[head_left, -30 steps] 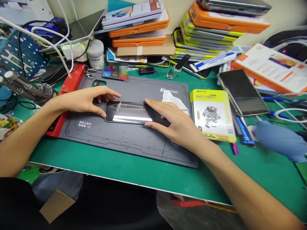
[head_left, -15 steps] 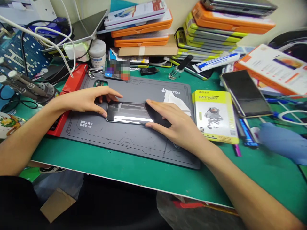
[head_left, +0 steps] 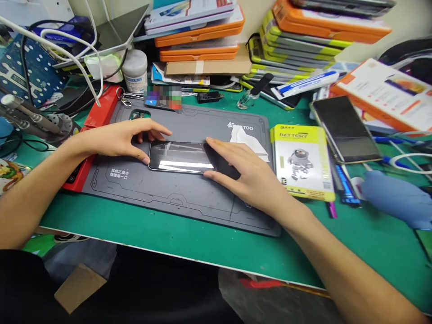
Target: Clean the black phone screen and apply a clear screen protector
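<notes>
A dark smartphone (head_left: 182,155) with a glossy, reflecting screen lies face up on a grey work mat (head_left: 162,191). At its left end, my left hand (head_left: 130,141) has the thumb against the near corner and curled fingers at the far corner, the index finger stretched above the edge. My right hand (head_left: 241,168) spans the other end, with fingertips on the far edge and the thumb on the near one; its palm hides that end of the phone. A crumpled white tissue (head_left: 248,141) lies just beyond my right hand.
Right of the mat are a yellow battery box (head_left: 302,162), another phone (head_left: 346,128) and a blue plush-like object (head_left: 398,195). A red bar (head_left: 97,110) borders the mat's left side. Orange cases (head_left: 199,51) are stacked behind, near a white jar (head_left: 135,69).
The camera view has shifted slightly. Both hands and the smartphone keep the same places on the mat.
</notes>
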A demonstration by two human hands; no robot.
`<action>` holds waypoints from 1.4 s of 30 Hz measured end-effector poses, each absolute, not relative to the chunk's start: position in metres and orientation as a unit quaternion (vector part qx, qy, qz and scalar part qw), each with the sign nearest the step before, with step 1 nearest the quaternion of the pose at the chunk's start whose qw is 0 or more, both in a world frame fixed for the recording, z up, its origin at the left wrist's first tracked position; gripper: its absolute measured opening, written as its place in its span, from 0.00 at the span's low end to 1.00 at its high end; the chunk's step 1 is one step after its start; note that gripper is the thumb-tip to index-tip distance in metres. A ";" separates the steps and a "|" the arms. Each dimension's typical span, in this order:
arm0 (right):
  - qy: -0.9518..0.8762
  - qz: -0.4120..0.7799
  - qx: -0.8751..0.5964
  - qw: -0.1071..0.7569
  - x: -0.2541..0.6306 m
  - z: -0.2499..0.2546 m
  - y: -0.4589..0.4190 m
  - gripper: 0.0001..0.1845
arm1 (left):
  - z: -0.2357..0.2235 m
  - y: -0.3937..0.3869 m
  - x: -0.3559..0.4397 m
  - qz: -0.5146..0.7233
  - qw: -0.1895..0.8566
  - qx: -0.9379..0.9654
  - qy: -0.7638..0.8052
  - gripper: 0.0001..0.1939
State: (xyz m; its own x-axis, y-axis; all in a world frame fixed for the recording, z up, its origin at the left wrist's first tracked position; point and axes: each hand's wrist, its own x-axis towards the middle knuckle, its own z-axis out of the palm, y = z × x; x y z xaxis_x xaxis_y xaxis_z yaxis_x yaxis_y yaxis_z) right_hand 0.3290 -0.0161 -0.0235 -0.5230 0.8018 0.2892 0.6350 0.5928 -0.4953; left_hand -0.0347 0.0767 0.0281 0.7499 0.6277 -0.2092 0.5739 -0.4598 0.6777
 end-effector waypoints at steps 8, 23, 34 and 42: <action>-0.861 0.153 -0.434 0.217 0.330 -0.023 -0.016 0.37 | 0.027 0.077 -0.035 0.050 0.383 0.857 0.340 0.44; -0.867 0.144 -0.429 0.211 0.331 -0.022 -0.014 0.37 | 0.034 0.073 -0.031 0.050 0.367 0.861 0.349 0.44; -0.866 0.143 -0.432 0.205 0.331 -0.021 -0.015 0.37 | 0.033 0.075 -0.032 0.036 0.346 0.872 0.344 0.44; -0.868 0.138 -0.428 0.212 0.331 -0.022 -0.015 0.37 | 0.031 0.077 -0.033 0.032 0.340 0.882 0.326 0.40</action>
State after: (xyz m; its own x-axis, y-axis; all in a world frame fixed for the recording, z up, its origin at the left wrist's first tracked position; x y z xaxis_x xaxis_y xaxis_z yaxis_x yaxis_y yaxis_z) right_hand 0.3313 -0.0148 -0.0215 -0.5437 0.8012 0.2500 0.6839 0.5956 -0.4214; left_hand -0.0330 0.0769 0.0311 0.7854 0.5967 -0.1646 0.5529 -0.5568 0.6199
